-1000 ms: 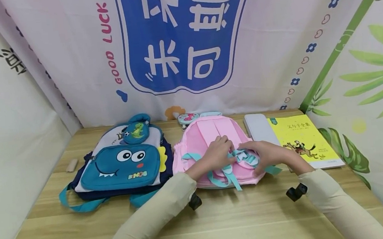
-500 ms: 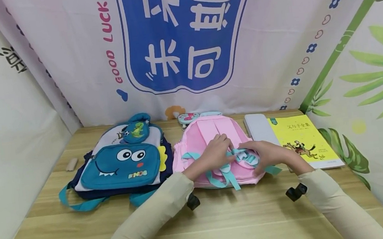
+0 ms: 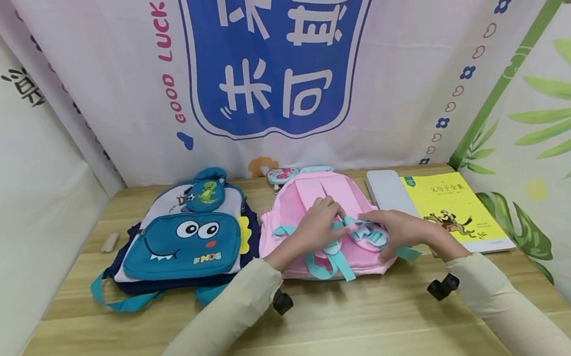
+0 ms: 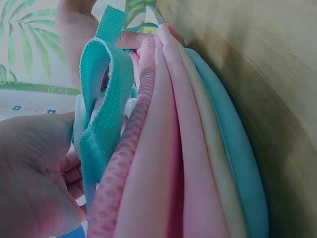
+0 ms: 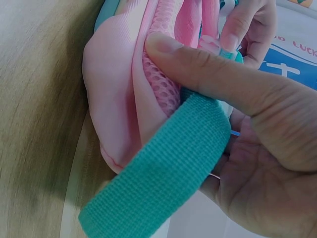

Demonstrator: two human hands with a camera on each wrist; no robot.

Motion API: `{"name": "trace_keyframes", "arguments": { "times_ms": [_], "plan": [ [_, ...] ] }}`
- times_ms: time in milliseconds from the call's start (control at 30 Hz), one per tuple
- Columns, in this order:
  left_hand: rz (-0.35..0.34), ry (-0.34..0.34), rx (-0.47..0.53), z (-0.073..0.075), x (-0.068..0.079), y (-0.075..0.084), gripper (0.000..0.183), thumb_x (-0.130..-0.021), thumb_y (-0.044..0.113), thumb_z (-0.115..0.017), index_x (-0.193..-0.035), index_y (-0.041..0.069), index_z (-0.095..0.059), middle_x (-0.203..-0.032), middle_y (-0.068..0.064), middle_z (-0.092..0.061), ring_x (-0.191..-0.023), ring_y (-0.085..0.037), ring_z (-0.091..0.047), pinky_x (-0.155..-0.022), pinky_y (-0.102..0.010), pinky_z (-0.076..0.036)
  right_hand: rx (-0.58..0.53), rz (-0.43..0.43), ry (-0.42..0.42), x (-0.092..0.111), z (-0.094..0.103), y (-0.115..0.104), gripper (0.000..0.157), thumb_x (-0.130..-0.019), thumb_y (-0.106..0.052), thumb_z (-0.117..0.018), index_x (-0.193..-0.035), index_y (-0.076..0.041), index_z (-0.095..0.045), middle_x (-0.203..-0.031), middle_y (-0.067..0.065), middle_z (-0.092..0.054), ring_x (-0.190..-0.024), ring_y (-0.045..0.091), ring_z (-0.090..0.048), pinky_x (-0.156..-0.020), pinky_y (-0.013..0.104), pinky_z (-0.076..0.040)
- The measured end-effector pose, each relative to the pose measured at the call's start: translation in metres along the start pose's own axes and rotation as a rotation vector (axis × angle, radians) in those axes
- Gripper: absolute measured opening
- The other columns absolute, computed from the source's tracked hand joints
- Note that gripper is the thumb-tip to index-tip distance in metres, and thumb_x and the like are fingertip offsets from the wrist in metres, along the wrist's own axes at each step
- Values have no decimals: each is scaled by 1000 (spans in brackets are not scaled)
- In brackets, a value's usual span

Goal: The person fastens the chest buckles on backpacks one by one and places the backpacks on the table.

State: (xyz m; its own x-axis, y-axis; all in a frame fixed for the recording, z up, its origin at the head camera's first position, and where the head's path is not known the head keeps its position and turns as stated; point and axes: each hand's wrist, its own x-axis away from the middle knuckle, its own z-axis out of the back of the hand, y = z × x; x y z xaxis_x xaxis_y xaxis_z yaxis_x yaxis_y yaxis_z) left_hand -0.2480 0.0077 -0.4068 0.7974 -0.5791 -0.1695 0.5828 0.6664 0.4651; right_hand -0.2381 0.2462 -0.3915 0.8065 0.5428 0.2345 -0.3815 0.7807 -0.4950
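A pink backpack [image 3: 293,200] with teal webbing lies on the table, its straps facing up. My left hand [image 3: 316,224] is over the middle of it and pinches strap webbing between thumb and fingers. Beside that hand, a teal strap [image 4: 106,134] loops up in the left wrist view. My right hand [image 3: 400,228] holds the bag's right shoulder strap near the teal bundle [image 3: 372,237]. In the right wrist view its thumb presses the pink mesh edge [image 5: 161,82], and a wide teal strap end [image 5: 158,173] hangs below. The fingertips of both hands are partly hidden.
A blue dinosaur backpack [image 3: 183,247] lies to the left, beside a small beige block [image 3: 110,243]. On the right are a pale flat case [image 3: 390,190] and a yellow book [image 3: 442,202]. Printed cloth [image 3: 126,102] walls the table's back and sides.
My left hand has shifted slightly left, and the loose teal strap end below it has moved left too. The right hand stays in place on the backpack.
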Motion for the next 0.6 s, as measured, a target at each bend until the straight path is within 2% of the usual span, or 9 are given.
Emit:
{"name": "trace_keyframes", "arguments": {
  "times_ms": [267, 600],
  "plan": [
    [4, 37, 101, 0, 5, -1, 25, -96, 27, -72, -112, 9, -64, -112, -5, -57, -107, -20, -49, -96, -33, -47, -3, -1, 6, 1, 0, 2, 98, -69, -15, -94, -152, -1, -44, -153, 21, -49, -134, 37, -50, -108, 57, -45],
    [2, 77, 213, -3, 9, -5, 26, -97, 24, -70, -115, 8, -62, -108, -7, -57, -103, -20, -48, -91, -31, -45, -8, -13, 14, 2, -2, 2, 99, -68, -14, -94, -153, -3, -44, -155, 22, -47, -134, 37, -50, -107, 57, -46]
  ]
}}
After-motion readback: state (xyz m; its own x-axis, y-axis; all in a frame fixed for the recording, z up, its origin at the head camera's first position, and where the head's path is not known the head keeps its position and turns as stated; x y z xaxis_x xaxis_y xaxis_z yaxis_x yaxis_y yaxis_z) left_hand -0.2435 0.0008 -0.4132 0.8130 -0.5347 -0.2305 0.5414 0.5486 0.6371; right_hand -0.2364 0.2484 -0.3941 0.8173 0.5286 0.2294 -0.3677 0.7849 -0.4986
